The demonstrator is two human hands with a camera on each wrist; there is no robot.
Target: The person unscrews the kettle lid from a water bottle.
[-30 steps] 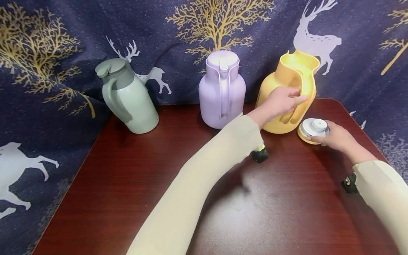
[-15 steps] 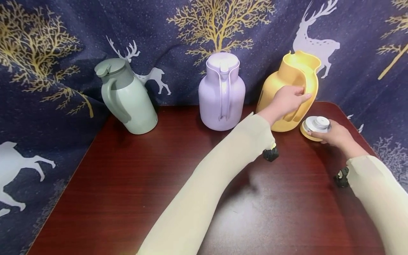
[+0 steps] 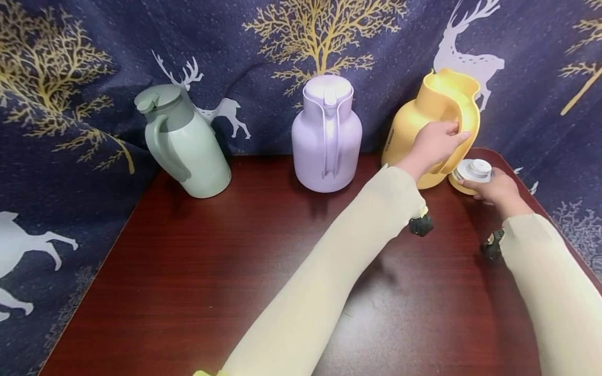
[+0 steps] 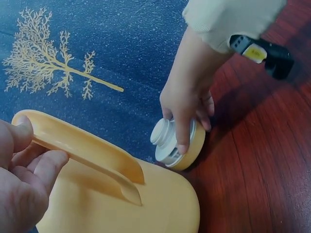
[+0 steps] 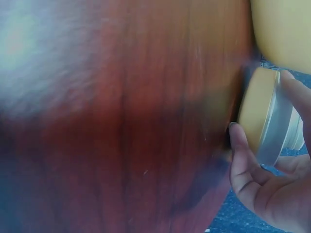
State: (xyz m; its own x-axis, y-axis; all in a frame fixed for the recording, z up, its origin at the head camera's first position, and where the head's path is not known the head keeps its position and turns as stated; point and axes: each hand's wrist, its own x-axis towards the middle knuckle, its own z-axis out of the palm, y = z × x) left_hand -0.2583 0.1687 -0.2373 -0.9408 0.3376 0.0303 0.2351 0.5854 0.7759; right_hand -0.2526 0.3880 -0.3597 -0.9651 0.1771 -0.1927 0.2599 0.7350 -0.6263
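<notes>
Left hand (image 3: 435,143) gripping yellow jug (image 3: 414,130) handle, right hand (image 3: 494,188) clasping its lid (image 3: 472,173) — on table (image 3: 235,250)

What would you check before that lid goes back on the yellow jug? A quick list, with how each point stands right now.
1. Left hand grips the yellow jug by its handle: ok.
2. Right hand holds the lid: ok, fingers curl round its rim.
3. Jug mouth uncovered: ok.
4. Jug upright: not ok, it tilts.
5. Lid near the jug: ok, beside its base on the table.
6. Jug's contents: cannot tell, inside hidden.
</notes>
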